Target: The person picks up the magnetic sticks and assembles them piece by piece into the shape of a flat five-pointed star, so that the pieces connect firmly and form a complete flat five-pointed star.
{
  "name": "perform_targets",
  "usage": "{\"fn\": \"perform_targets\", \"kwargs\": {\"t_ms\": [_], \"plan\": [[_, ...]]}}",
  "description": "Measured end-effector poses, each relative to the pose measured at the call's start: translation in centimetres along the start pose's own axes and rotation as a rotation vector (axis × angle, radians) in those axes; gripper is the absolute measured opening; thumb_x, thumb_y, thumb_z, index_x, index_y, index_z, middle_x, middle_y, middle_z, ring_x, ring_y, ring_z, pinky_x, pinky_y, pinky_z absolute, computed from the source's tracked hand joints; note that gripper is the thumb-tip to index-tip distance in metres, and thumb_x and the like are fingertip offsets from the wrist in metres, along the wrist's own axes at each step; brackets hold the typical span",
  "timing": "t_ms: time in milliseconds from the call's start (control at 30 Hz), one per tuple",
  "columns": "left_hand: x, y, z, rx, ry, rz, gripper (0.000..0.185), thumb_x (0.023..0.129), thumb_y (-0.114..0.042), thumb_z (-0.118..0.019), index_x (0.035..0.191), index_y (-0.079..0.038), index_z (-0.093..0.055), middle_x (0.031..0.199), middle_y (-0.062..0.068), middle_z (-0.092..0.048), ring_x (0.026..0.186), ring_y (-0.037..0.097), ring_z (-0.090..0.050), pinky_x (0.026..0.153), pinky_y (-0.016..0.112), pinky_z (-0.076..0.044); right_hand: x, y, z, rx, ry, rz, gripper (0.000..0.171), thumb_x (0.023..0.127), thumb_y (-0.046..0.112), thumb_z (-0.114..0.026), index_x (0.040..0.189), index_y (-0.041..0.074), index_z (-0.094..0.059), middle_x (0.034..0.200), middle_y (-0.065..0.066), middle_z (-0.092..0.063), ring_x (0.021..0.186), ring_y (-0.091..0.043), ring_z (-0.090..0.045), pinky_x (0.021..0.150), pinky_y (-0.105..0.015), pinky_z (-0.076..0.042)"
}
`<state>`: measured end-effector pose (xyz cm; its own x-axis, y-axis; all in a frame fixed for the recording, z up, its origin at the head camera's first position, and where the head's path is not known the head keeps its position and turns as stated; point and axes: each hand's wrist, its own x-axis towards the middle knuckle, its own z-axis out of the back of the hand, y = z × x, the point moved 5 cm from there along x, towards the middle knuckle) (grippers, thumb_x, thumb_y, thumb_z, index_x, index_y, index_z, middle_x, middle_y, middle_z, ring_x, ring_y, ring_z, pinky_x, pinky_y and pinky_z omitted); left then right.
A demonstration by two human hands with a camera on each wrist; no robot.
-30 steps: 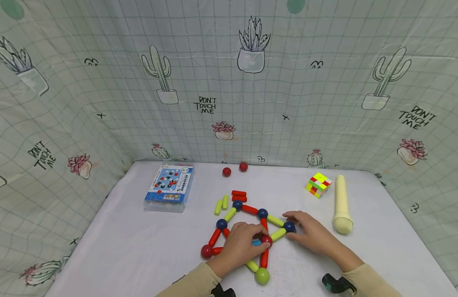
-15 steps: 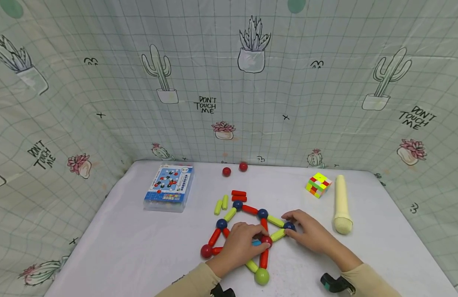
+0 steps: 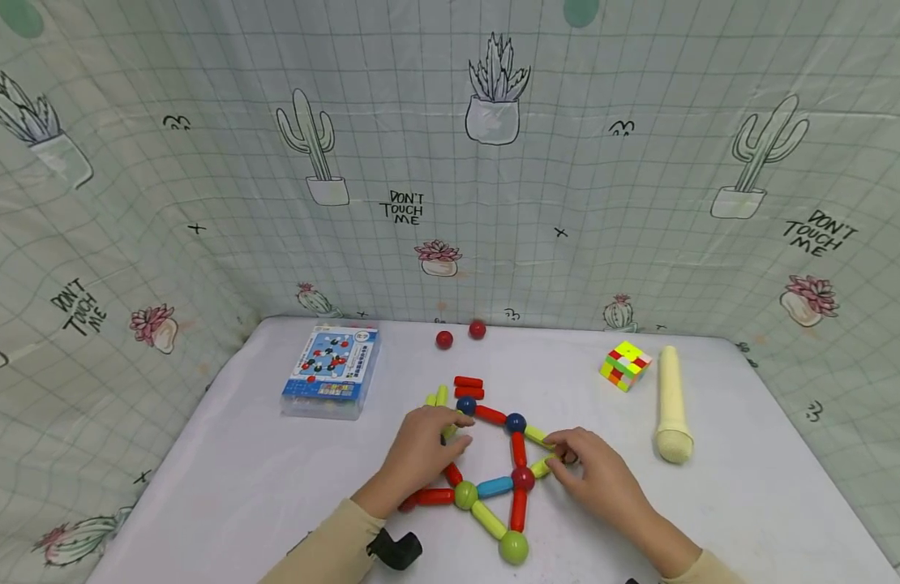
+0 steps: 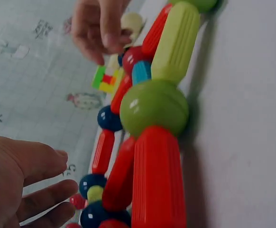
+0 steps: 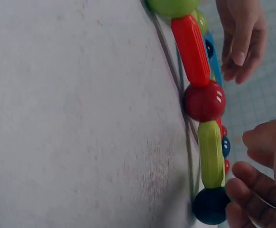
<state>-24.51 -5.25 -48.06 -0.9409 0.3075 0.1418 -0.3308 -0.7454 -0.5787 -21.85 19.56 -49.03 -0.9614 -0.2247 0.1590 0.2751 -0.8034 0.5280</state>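
The left hand (image 3: pixel 419 446) has moved. A second ago it lay on the middle of the stick-and-ball shape (image 3: pixel 486 470), over the red ball (image 3: pixel 523 478). Now it is up at the top left of the shape, and its fingers reach down to the yellow-green stick (image 3: pixel 450 428) by the top blue ball (image 3: pixel 465 405). Whether they pinch the stick, I cannot tell. With the hand gone, a green ball (image 3: pixel 465 495) and a blue stick (image 3: pixel 495 487) show in the middle.

The right hand (image 3: pixel 592 470) has hardly moved. Its curled fingers touch the blue ball (image 5: pixel 210 205) at the right corner of the shape.

The shape lies flat on the white table (image 3: pixel 238 487), near its front edge. It is longest from the top blue ball down to the big green ball (image 3: pixel 513 547) close to the person. The blue stick points left to right.
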Motion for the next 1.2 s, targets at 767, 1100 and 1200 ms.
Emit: {"fn": "perform_targets", "kwargs": {"t_ms": [767, 1100, 1200], "plan": [[-1.4, 1.6, -1.9, -0.263, 0.132, 0.066, 0.009, 0.091, -0.022, -0.078, 0.100, -0.020, -0.076, 0.086, -0.014, -0.065, 0.076, 0.004, -0.059, 0.070, 0.021, -0.051, 0.0, -1.3, 0.4, -0.089, 0.141, -0.195, 0.025, 0.091, 0.024, -0.077, 0.116, 0.021, -0.073, 0.088, 0.008, -0.070, 0.073, -0.009, -0.061, 0.062, -0.030, -0.049], [-1.3, -1.0, -4.5, -0.296, 0.135, 0.045, 0.019, 0.085, -0.020, -0.084, 0.102, -0.018, -0.077, 0.083, -0.016, -0.065, 0.073, 0.002, -0.058, 0.069, 0.019, -0.051, 2.4, -3.9, 1.6, -0.083, 0.079, -0.152, 0.028, 0.094, 0.018, -0.073, 0.122, 0.017, -0.072, 0.096, 0.000, -0.071, 0.078, -0.014, -0.059, 0.068, -0.034, -0.050], [-1.3, -1.4, -4.9, -0.295, 0.121, 0.054, 0.019, 0.084, -0.021, -0.085, 0.101, -0.018, -0.076, 0.080, -0.016, -0.064, 0.071, 0.001, -0.057, 0.068, 0.019, -0.050, 2.8, -4.1, 1.6, -0.086, 0.080, -0.153, 0.029, 0.095, 0.018, -0.071, 0.124, 0.016, -0.071, 0.102, -0.003, -0.071, 0.082, -0.017, -0.059, 0.072, -0.037, -0.052]]}}
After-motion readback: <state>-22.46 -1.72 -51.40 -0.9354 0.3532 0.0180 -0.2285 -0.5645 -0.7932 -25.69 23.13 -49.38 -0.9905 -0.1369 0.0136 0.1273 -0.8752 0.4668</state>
